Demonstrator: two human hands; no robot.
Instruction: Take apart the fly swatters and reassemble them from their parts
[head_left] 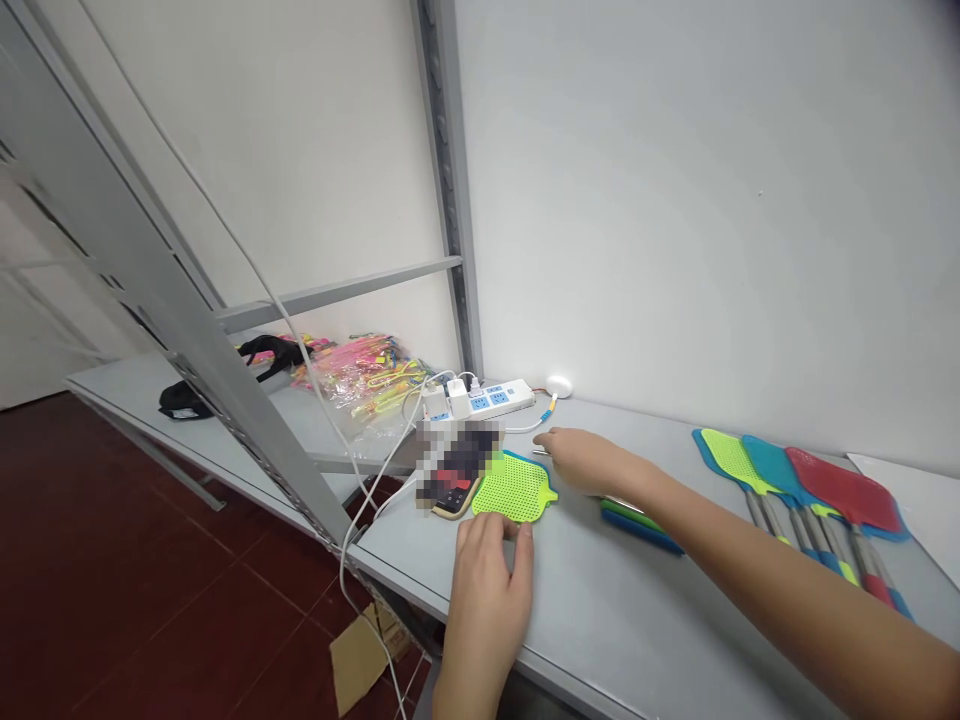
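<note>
A lime-green fly swatter head [514, 487] lies on the grey shelf, with a blue one showing beneath its edge. My left hand [491, 565] is at its near edge, thumb apart from the fingers; the fingertips are partly hidden. Beyond the swatter head's stem, my right hand [581, 458] is closed, with a thin silver rod tip [540, 452] poking out from the fingers. Below my right wrist, green and blue handles [641, 528] lie on the shelf, partly covered by the forearm. Left of the swatter head rests a phone [454, 498], its screen mostly blurred out.
Several fly swatters [844, 485] in green, blue and red lie fanned at right beside a white sheet [919, 500]. A power strip [502, 398] with chargers stands by the wall. A metal upright [247, 400], hanging white cables and bagged colourful items [367, 375] are at left.
</note>
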